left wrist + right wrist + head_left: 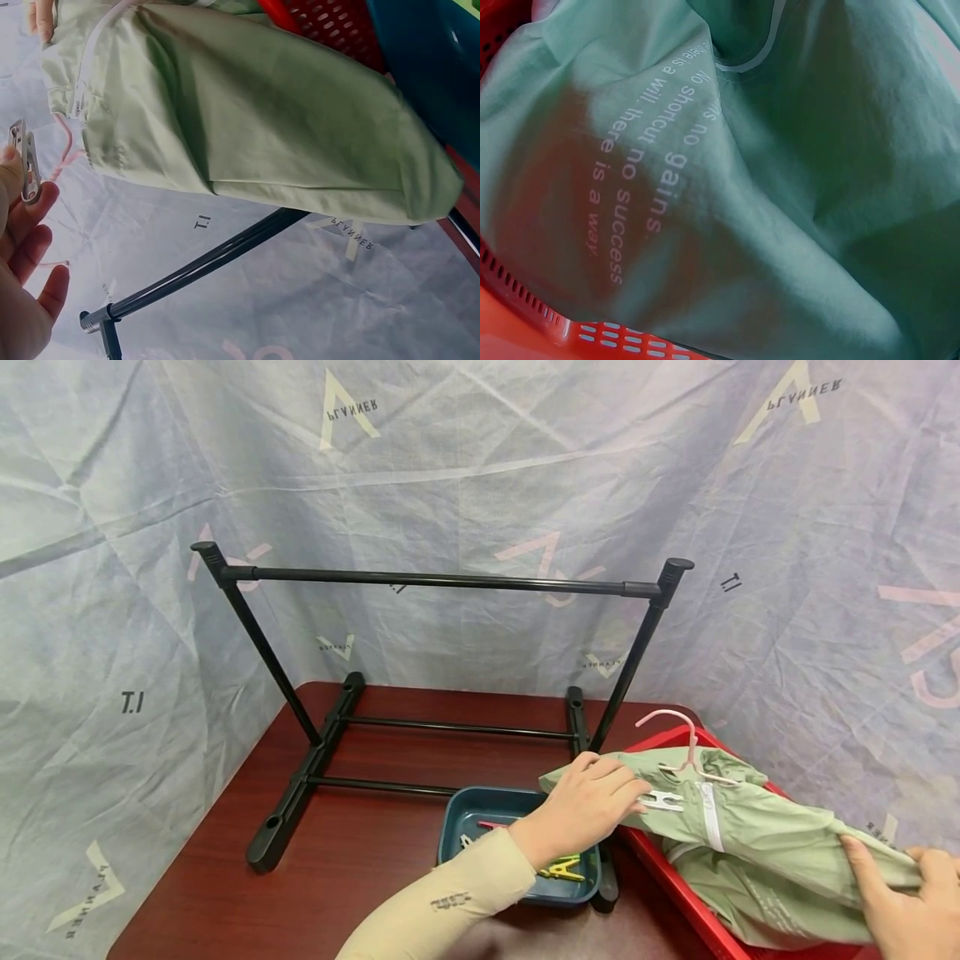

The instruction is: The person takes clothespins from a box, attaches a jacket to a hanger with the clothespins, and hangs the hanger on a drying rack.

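Observation:
A light green jacket (787,835) with a white zipper lies over the red basket (678,893), and a pink hanger (692,747) sticks out at its collar. Between thumb and fingers my left hand (588,802) pinches a pale clothespin (30,165), close to the jacket's zipper. My right hand (911,902) grips the jacket's edge at the far right, its thumb on top of the cloth. In the right wrist view, white lettering covers the jacket's fabric (727,202), and the gripping fingers are mostly hidden.
A blue tray (447,835) with several coloured clothespins stands beside the basket, partly behind my left forearm. Behind it a black rack (442,580) spans the dark red table (360,893). Patterned grey cloth (465,460) hangs around the table.

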A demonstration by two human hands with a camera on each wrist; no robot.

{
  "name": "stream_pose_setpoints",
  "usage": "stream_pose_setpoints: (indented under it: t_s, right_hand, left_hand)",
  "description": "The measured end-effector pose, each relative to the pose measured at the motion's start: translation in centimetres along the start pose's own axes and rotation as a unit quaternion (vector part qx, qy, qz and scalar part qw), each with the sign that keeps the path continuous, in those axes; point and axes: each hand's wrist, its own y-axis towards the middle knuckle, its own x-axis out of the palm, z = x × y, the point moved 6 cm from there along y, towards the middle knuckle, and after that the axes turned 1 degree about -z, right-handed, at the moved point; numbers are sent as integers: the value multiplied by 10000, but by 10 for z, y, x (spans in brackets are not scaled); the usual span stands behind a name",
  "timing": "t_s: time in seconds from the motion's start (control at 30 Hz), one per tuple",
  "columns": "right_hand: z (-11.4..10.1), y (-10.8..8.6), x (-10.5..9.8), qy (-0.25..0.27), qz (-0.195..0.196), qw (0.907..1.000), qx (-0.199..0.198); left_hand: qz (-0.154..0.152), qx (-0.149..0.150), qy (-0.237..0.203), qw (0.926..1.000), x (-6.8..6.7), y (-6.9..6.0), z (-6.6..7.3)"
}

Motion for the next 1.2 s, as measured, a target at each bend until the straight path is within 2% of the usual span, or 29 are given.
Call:
stream_pose_setpoints:
  t_s: [0.2,0.37,0.5,0.63,0.87,1.2]
  right_hand:
    - [1,1,1,42,-41,9998,178]
    - [-1,1,3,114,-19,9999,84]
    - [-1,2,4,-313,-408,9985,189]
    - [1,5,3,-796,-794,9932,309]
    - [0,7,0,-708,-708,9944,351]
    - [-1,7,0,-408,-630,9966,330]
  left_hand:
    - [172,24,-37,9998,-1,9,3]
    - [183,59,-36,9998,-2,15,4]
    - [248,109,51,9996,-2,19,5]
    - [320,99,75,9994,0,23,6]
    - [117,47,34,9999,4,29,7]
    - [37,41,181,9998,8,41,14]
